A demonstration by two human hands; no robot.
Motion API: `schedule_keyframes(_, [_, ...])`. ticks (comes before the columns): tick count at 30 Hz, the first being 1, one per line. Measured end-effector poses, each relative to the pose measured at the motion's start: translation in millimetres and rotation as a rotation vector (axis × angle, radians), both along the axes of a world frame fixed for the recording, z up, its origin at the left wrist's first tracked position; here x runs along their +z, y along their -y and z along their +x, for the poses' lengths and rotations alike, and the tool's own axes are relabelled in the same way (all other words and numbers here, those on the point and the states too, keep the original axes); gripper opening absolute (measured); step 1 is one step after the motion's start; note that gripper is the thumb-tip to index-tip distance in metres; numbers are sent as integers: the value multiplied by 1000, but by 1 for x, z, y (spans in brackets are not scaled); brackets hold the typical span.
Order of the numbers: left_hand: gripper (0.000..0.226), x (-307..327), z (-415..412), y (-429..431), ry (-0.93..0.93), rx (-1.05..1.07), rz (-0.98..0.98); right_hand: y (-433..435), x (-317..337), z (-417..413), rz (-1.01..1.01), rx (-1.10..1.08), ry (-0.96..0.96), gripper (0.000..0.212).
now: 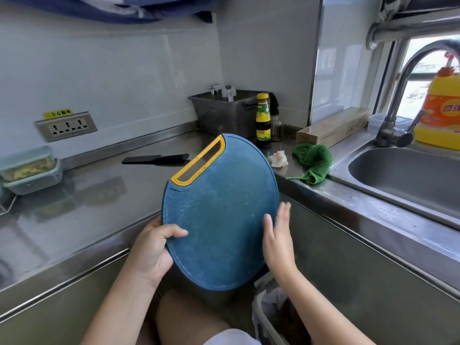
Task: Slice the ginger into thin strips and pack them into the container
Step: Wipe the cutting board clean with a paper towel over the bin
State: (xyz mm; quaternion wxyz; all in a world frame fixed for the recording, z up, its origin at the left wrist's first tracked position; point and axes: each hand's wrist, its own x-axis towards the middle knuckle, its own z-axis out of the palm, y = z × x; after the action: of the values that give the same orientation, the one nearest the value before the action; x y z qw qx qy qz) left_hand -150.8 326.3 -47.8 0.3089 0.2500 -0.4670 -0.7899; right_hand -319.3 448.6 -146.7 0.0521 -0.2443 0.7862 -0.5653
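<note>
A: Why's the cutting board (219,215) up off the counter (99,200)?
B: It's tilted, handle end at 12, low edge over the bin (273,317) at 5, prob. to shed scraps. The left hand (151,250) grips the rim at 8, thumb on top, so it can't slide.
A: And the right hand (278,235)?
B: Fingers straight, flat by the rim at 3. Touching or not, can't tell. Looks set to brush.
A: Where's the ginger (27,168)?
B: Prob. those yellowish strips in the container (32,181), far 9 o'clock. The knife (155,159) lies at 11, clear of both hands.
</note>
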Motion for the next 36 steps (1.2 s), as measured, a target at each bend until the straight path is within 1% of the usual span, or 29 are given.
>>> schedule_keyframes(2, [47, 4, -3, 5, -6, 47, 29, -3, 7, 6, 55, 130, -292, 57])
schedule_keyframes(4, [44, 10, -5, 10, -27, 88, 40, -12, 2, 6, 85, 213, -455, 55])
schedule_keyframes(7, [45, 21, -8, 17, -68, 117, 16, -32, -18, 2, 168, 304, -630, 68])
schedule_keyframes(9, [44, 27, -12, 20, -89, 127, 20, -40, -21, 3, 225, 423, -716, 77])
schedule_keyframes(12, [44, 32, -20, 20, -116, 146, 44, -38, -20, 9, 265, 577, -827, 81])
schedule_keyframes(14, [44, 34, -25, 17, -133, 153, 43, -33, -23, 10, 285, 589, -838, 82])
schedule_keyframes(16, [44, 36, -29, 14, -152, 153, 43, -31, -24, 8, 288, 556, -828, 79])
schedule_keyframes(19, [45, 37, -30, 14, -169, 142, 70, -30, -33, -4, 308, 406, -786, 75])
schedule_keyframes(22, [45, 41, -24, 18, -163, 133, 98, -32, -37, -24, 407, 177, -556, 74])
schedule_keyframes(24, [46, 42, -20, 19, -155, 136, 113, -38, -35, -32, 481, 106, -372, 69])
schedule_keyframes(25, [47, 42, -18, 18, -152, 131, 114, -39, -32, -31, 487, 77, -338, 68])
schedule_keyframes(26, [47, 43, -18, 16, -152, 123, 107, -40, -28, -28, 456, 62, -367, 68])
schedule_keyframes(28, [46, 44, -23, 10, -150, 121, 86, -40, -17, -14, 373, 101, -517, 70])
schedule_keyframes(30, [45, 44, -28, 4, -147, 144, 61, -40, -10, 0, 256, 213, -697, 75])
schedule_keyframes(31, [44, 44, -30, 1, -152, 162, 54, -40, -8, 8, 229, 284, -775, 77])
schedule_keyframes(33, [44, 43, -34, -2, -165, 193, 52, -38, -6, 20, 252, 385, -906, 80])
schedule_keyframes(35, [43, 41, -36, -2, -178, 219, 73, -34, -12, 24, 278, 392, -954, 81])
schedule_keyframes(36, [43, 40, -36, -1, -183, 224, 81, -33, -17, 23, 276, 359, -928, 81])
